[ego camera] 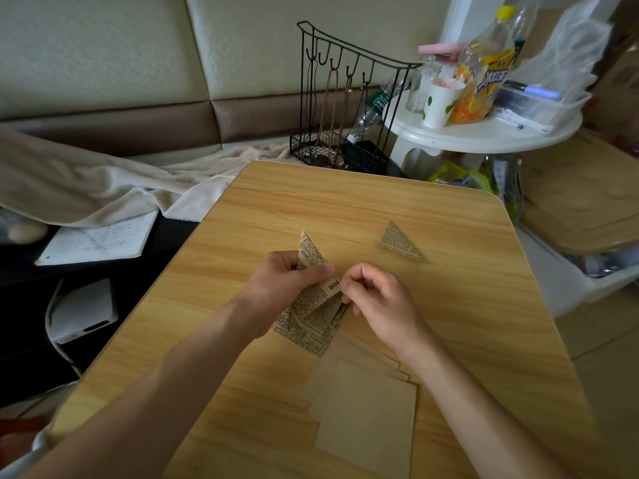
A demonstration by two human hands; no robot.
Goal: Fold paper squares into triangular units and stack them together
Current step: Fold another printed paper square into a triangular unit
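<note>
one finished triangle [399, 242], one half-folded paper [313, 292] (in hands), three plain squares [366, 406] visible.

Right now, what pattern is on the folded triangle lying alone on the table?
Tan paper with black newspaper print on the triangle, clearest in the head view.

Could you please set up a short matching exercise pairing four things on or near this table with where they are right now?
Things:
1. paper being folded
2. folded triangle
3. plain paper squares
4. open notebook

Places:
A. lying off the table, to its left
B. held between the left hand and right hand
C. fanned out on the table near the right forearm
D. lying alone on the table, beyond the right hand

Pairs: 1-B, 2-D, 3-C, 4-A
</note>
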